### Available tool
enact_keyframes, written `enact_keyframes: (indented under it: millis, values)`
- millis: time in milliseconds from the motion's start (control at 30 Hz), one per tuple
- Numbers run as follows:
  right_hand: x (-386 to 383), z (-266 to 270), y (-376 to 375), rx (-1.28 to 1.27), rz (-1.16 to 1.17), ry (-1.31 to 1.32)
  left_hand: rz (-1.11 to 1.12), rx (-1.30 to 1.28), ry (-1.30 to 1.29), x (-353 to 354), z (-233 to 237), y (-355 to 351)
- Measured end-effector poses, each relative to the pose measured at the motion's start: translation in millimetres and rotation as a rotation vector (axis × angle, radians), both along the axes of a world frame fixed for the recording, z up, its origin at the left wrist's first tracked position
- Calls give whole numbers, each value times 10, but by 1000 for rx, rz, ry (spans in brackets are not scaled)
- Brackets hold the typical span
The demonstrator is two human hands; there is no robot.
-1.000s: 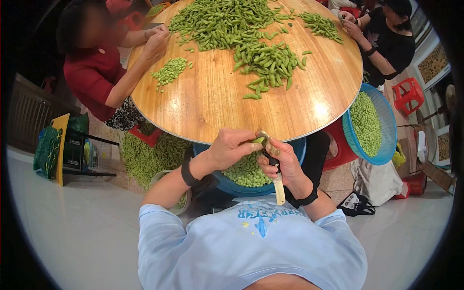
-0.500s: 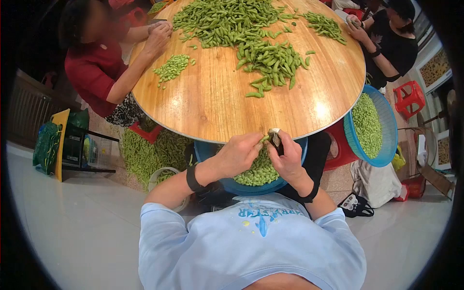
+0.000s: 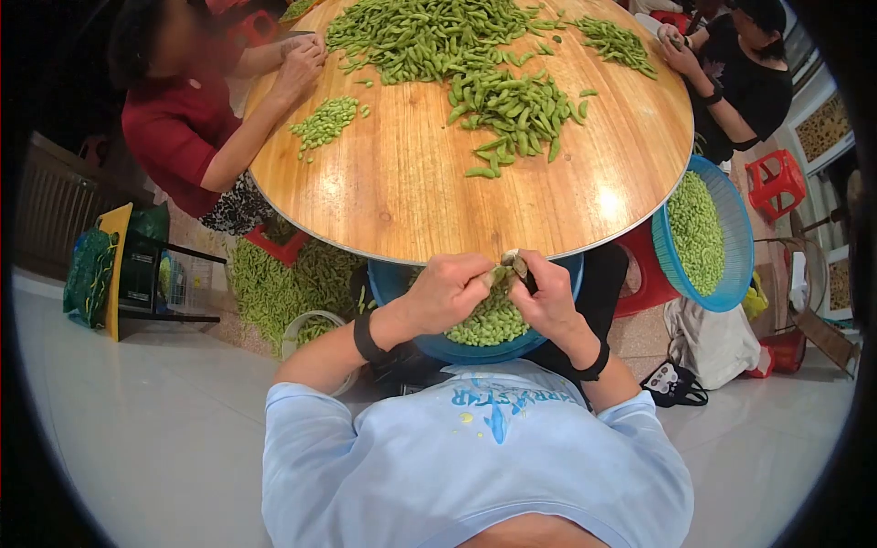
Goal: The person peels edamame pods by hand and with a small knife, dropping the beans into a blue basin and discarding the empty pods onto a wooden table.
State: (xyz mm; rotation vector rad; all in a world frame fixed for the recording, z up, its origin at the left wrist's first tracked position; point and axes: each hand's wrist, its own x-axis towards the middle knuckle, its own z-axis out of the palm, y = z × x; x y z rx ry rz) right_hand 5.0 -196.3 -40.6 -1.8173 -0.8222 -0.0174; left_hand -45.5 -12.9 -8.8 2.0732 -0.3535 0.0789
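Tabletop, round and wooden, is carrying heaped green pods, probably so the people sitting around it are reaching them easily. Below its near edge a blue basin is sitting right under the hands, likely for catching shelled beans. Left hand and right hand are both pinching one pod in closed fingertips, just above the basin.

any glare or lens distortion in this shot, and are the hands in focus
Head view: heavy fisheye bending, black vignette at the edges; head view: bright glare spots on the wooden table; head view: left hand, right hand and the pod between them sharp.
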Motion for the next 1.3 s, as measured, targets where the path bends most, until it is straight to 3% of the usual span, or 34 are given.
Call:
enact_keyframes:
  millis: [100,367,600,667,733,867,967,1033,1133,1200,1300]
  values:
    - [-20,7,10,58,55,160,34,-69,127,8,-52,-13]
    - [-91,-42,46,-68,55,-276,142,-297,359,-25,-333,-138]
    - [-83,-44,-9,-122,59,-274,131,-197,308,-10,-406,-176]
    - [-47,-99,-70,-76,38,33,84,-161,305,-22,-423,-144]
    - [-47,-102,-113,-55,32,137,110,-4,59,-101,-318,-97]
    - [-83,-126,-91,9,41,338,184,-49,135,-267,36,-102]
    - [-160,-58,-9,54,129,490,61,-88,106,-299,33,13]
    - [-195,-136,11,55,152,592,-26,215,-120,-382,98,209]
    - [-205,-155,-4,57,219,759,-196,851,211,-508,404,618]
    - [-214,-142,-26,39,280,872,-254,933,239,-389,458,727]
    - [-225,-138,-40,39,274,836,-57,625,-124,172,301,648]
